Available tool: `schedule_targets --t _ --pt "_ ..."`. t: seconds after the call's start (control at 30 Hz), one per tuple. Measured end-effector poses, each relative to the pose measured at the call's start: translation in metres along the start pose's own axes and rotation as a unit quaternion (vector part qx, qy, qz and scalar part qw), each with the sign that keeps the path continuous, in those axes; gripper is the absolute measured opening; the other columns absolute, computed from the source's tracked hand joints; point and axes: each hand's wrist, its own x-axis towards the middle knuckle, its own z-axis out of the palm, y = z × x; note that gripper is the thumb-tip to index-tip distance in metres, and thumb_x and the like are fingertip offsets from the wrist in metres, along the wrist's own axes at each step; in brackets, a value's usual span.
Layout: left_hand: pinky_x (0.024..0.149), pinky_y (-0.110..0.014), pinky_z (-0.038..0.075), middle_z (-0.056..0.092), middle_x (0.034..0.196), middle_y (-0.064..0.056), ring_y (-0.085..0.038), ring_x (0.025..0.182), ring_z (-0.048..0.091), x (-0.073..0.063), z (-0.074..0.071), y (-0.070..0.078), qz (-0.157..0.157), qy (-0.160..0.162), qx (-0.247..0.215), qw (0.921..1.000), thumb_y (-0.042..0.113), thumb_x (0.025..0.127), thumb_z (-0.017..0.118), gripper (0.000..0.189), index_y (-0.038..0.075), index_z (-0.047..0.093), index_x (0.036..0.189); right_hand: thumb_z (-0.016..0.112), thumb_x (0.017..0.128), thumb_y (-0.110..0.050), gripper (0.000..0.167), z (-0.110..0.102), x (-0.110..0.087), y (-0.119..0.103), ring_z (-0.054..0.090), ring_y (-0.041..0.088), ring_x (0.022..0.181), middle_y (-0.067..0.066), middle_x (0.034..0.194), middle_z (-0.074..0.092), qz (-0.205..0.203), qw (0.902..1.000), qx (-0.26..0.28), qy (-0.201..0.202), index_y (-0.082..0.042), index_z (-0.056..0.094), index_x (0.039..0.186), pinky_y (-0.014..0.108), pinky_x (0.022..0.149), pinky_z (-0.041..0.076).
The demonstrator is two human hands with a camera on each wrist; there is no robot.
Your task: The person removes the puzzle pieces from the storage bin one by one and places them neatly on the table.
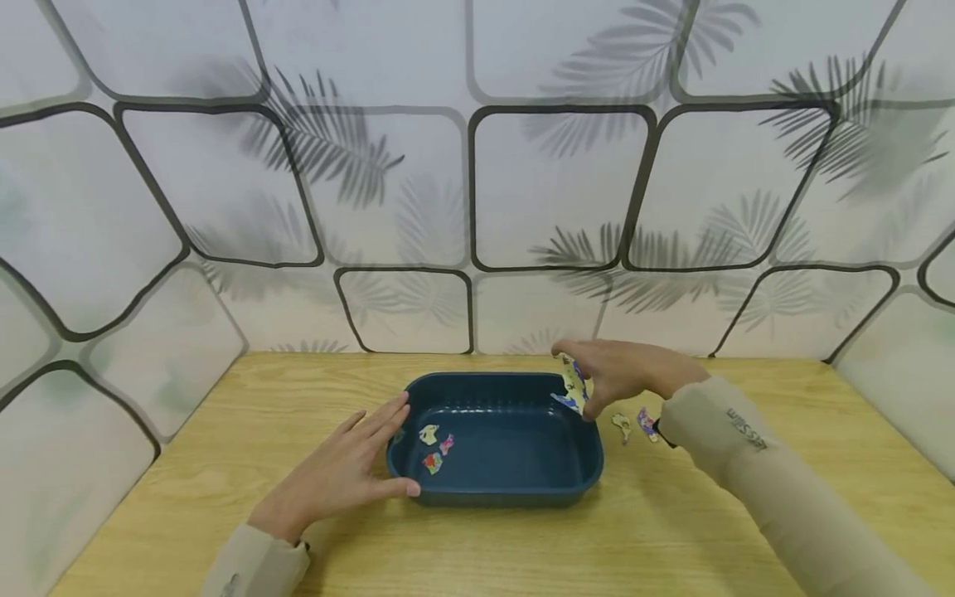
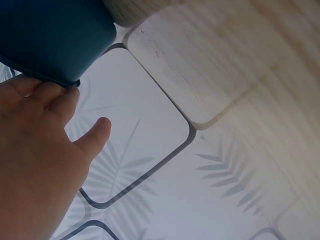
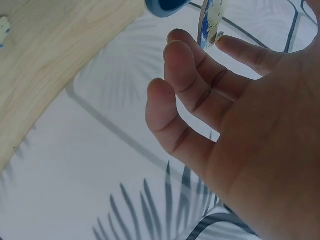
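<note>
A dark blue rectangular basin (image 1: pixel 515 452) stands on the wooden table. My left hand (image 1: pixel 339 468) rests on its left rim, fingers extended and thumb along the near side; in the left wrist view the fingertips touch the basin wall (image 2: pixel 60 40). Over the basin's far right corner, my right hand (image 1: pixel 619 371) pinches a thin, irregular puzzle piece (image 1: pixel 573 383) printed cream and blue. That same puzzle piece (image 3: pixel 211 22) is held between thumb and fingertip in the right wrist view. Three small puzzle pieces lie inside the basin at the left, among them a red-and-green piece (image 1: pixel 433 462).
Right of the basin, a cream puzzle piece (image 1: pixel 622 426) and a purple-and-red puzzle piece (image 1: pixel 646 421) lie on the table (image 1: pixel 492 547), the latter partly behind the right wrist. A wall covering (image 1: pixel 563 191) with leaf prints encloses the table's back and sides.
</note>
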Motion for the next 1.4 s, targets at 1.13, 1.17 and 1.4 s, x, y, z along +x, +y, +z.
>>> schedule_targets --t 1.13,1.17,1.4 --pt "0.114 -0.067 0.025 0.026 0.164 -0.018 -0.038 0.144 0.037 0.0 0.002 0.0 -0.015 -0.011 -0.019 0.9996 0.066 0.091 0.062 0.1 -0.006 0.034 0.155 0.087 0.072 -0.023 0.092 0.008 -0.055 0.061 0.051 0.019 0.081 0.004 0.094 0.055 0.013 0.9981 0.021 0.056 0.002 0.037 0.144 0.043 0.072 0.046" --pt "0.114 -0.066 0.025 0.026 0.164 -0.017 -0.038 0.144 0.037 0.0 0.002 0.0 -0.016 -0.012 -0.018 0.9996 0.066 0.091 0.062 0.1 -0.006 0.035 0.155 0.087 0.071 -0.023 0.092 0.009 -0.056 0.063 0.051 0.019 0.081 0.005 0.094 0.055 0.014 0.9981 0.021 0.057 0.003 0.037 0.144 0.044 0.072 0.047" --pt "0.114 -0.067 0.025 0.026 0.165 -0.017 -0.037 0.145 0.035 0.001 0.002 0.0 -0.015 -0.01 -0.016 0.9997 0.066 0.091 0.062 0.101 -0.006 0.035 0.154 0.087 0.07 -0.02 0.09 0.015 -0.06 0.075 0.052 0.021 0.082 0.005 0.094 0.055 0.019 0.9982 0.022 0.052 0.004 0.038 0.142 0.043 0.072 0.047"
